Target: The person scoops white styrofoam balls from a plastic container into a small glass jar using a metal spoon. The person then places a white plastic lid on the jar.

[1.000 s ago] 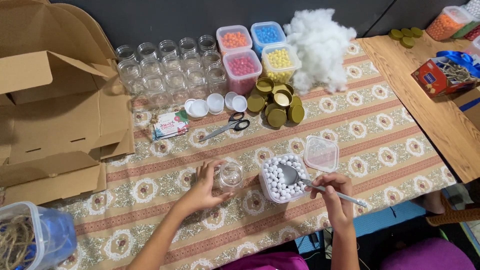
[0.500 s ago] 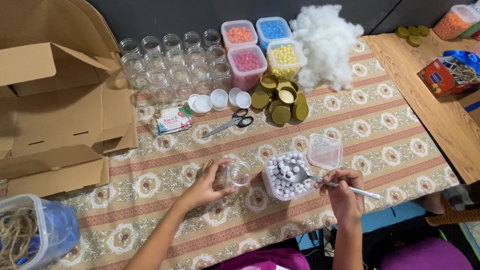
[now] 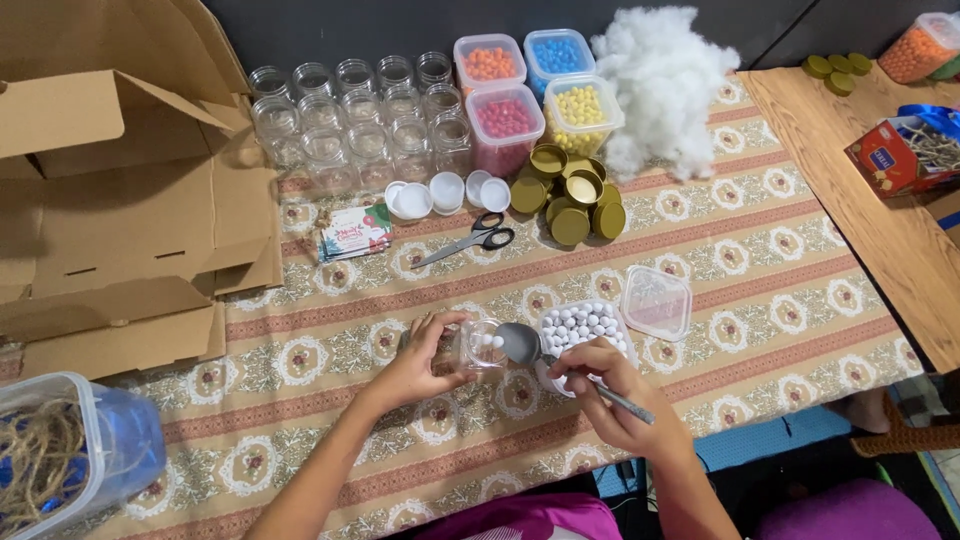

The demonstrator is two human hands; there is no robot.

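My left hand [image 3: 420,362] grips a small clear jar [image 3: 478,346], tipped on its side with its mouth to the right and a few white beads inside. My right hand [image 3: 610,395] holds a metal spoon [image 3: 530,347], its bowl at the jar's mouth. Right behind the spoon stands a clear square tub of white beads [image 3: 580,328]. Its clear lid [image 3: 656,303] lies to the right on the patterned tablecloth.
Several empty glass jars [image 3: 350,125] stand at the back, with tubs of orange, blue, pink and yellow beads [image 3: 525,85], white stuffing [image 3: 662,85], gold lids [image 3: 570,200], white caps [image 3: 430,193] and scissors [image 3: 470,240]. A cardboard box [image 3: 110,190] lies left; a wooden table [image 3: 880,200] stands right.
The spoon came up out of the white bead tub and moved left to the jar's mouth. My left hand tipped the jar toward it; a few white beads now lie in the jar.
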